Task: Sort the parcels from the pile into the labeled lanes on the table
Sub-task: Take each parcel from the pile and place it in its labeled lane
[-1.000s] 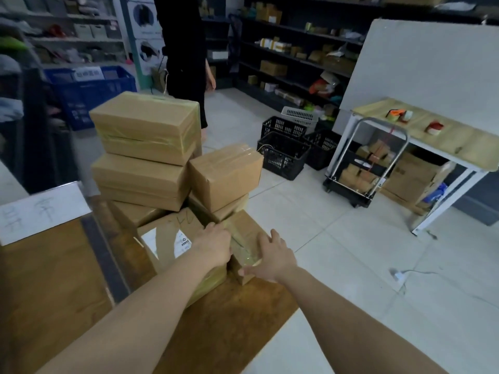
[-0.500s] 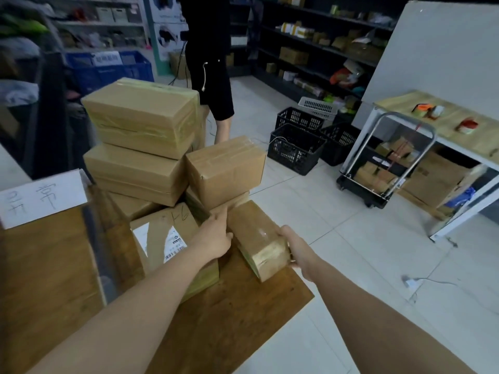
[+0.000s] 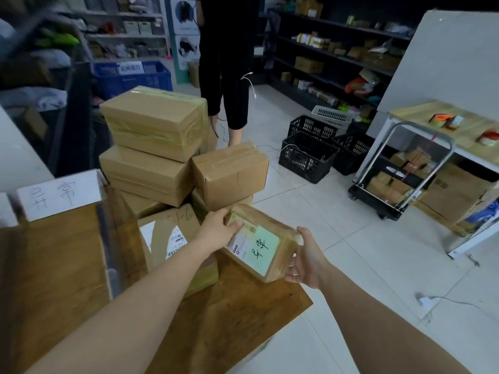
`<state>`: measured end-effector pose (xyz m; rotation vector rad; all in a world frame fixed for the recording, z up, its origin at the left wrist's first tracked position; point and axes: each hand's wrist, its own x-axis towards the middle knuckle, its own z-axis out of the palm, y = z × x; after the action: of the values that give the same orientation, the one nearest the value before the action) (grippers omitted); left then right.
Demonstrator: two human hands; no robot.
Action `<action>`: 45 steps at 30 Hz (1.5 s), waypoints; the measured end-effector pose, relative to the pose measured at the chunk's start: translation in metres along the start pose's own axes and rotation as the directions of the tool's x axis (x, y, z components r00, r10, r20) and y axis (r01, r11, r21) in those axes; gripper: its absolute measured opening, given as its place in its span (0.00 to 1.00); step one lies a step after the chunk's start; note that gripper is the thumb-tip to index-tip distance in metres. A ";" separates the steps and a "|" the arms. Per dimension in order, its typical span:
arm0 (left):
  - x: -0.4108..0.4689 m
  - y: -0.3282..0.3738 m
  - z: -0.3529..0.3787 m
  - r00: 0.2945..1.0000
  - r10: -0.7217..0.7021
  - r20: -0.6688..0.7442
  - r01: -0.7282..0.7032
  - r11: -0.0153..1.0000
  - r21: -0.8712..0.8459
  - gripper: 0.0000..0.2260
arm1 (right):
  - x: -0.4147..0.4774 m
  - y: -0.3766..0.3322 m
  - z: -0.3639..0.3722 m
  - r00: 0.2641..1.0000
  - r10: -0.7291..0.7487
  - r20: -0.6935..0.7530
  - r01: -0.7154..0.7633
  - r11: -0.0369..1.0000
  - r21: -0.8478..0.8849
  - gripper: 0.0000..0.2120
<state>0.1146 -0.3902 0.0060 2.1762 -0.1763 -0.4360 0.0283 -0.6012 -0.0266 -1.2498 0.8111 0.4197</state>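
A small brown parcel (image 3: 278, 259) with a pale green handwritten sticker and a white shipping label is held between both hands, tilted, above the wooden table's (image 3: 229, 319) right corner. My left hand (image 3: 218, 229) grips its far left end, thumb over the top. My right hand (image 3: 307, 259) grips its right end from the side. The pile of taped cardboard parcels (image 3: 151, 147) stands just behind and left, with a labelled parcel (image 3: 167, 233) at its front. A white handwritten lane label (image 3: 58, 194) sits at the table's far left.
A person in black (image 3: 226, 49) stands behind the pile. Black plastic crates (image 3: 307, 155) sit on the tiled floor to the right, beside a trolley (image 3: 399, 182) loaded with boxes and a second table (image 3: 421, 114). Shelving lines the back; a blue crate (image 3: 135, 76) stands far left.
Both hands have pulled the small parcel out of the pile's base and turned it over, so its green sticker and label now face up.
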 end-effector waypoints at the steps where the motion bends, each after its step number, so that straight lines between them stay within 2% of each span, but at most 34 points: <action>1: -0.003 0.002 -0.001 1.000 -0.005 -0.005 0.005 1.000 0.004 0.18 | -0.002 -0.002 0.004 1.000 -0.020 -0.019 0.021 0.999 0.026 0.31; 4: -0.009 0.004 -0.001 0.999 -0.028 -0.040 0.028 0.999 0.017 0.19 | -0.011 -0.009 0.016 0.993 -0.103 -0.056 0.108 0.990 0.095 0.18; 7: -0.018 0.009 -0.007 0.993 -0.044 -0.110 0.047 0.999 0.023 0.18 | -0.016 -0.012 0.024 0.983 -0.176 -0.057 0.177 0.984 0.015 0.11; 8: -0.020 0.010 -0.009 0.990 -0.049 -0.132 0.051 0.999 0.010 0.18 | -0.020 -0.013 0.026 0.980 -0.197 -0.031 0.196 0.980 -0.015 0.13; 11: -0.030 0.015 -0.016 0.979 -0.046 -0.198 0.050 0.999 0.015 0.20 | -0.029 -0.021 0.033 0.963 -0.248 0.101 0.264 0.941 -0.212 0.28; 13: -0.035 0.014 -0.021 0.970 -0.042 -0.239 0.047 0.999 0.019 0.20 | -0.035 -0.026 0.037 0.947 -0.242 0.211 0.296 0.911 -0.285 0.33; 15: -0.043 0.014 -0.029 0.961 -0.049 -0.271 0.056 0.998 0.020 0.22 | -0.037 -0.029 0.039 0.924 -0.237 0.300 0.333 0.885 -0.326 0.33; 19: -0.064 0.011 -0.044 0.941 -0.046 -0.334 0.055 0.998 0.017 0.22 | -0.048 -0.030 0.057 0.897 -0.257 0.361 0.393 0.837 -0.380 0.24; 23: -0.085 0.004 -0.061 0.866 -0.063 -0.495 0.063 0.998 -0.017 0.23 | -0.061 -0.028 0.090 0.877 -0.306 0.371 0.434 0.836 -0.336 0.17; 26: -0.106 -0.003 -0.078 0.795 -0.102 -0.598 0.113 0.993 -0.020 0.29 | -0.071 -0.026 0.119 0.853 -0.347 0.390 0.478 0.818 -0.319 0.18; 28: -0.119 -0.010 -0.091 0.771 -0.146 -0.620 0.100 0.989 -0.108 0.33 | -0.079 -0.025 0.140 0.839 -0.376 0.393 0.503 0.810 -0.301 0.17; 30: -0.132 -0.018 -0.103 0.763 -0.200 -0.614 0.078 0.972 -0.220 0.34 | -0.085 -0.024 0.162 0.825 -0.396 0.404 0.523 0.807 -0.275 0.18; 32: -0.142 -0.029 -0.115 0.754 -0.216 -0.621 0.049 0.960 -0.275 0.28 | -0.090 -0.021 0.185 0.813 -0.410 0.414 0.536 0.805 -0.255 0.19; 34: -0.152 -0.039 -0.128 0.723 -0.214 -0.657 0.055 0.966 -0.254 0.20 | -0.094 -0.017 0.207 0.806 -0.418 0.418 0.540 0.809 -0.233 0.23; 36: -0.163 -0.048 -0.142 0.711 -0.251 -0.657 0.090 0.959 -0.269 0.20 | -0.096 -0.013 0.228 0.807 -0.420 0.415 0.534 0.819 -0.209 0.28; 40: -0.183 -0.062 -0.168 0.724 -0.256 -0.641 0.101 0.958 -0.270 0.18 | -0.112 -0.008 0.267 0.808 -0.400 0.432 0.514 0.837 -0.187 0.24; 45: -0.196 -0.086 -0.200 0.724 -0.249 -0.643 0.082 0.957 -0.279 0.18 | -0.113 0.004 0.317 0.830 -0.381 0.407 0.467 0.875 -0.132 0.28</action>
<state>0.0042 -0.1333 0.0949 1.9822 0.4631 0.2551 0.0491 -0.2845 0.0847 -1.4631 0.1464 0.3699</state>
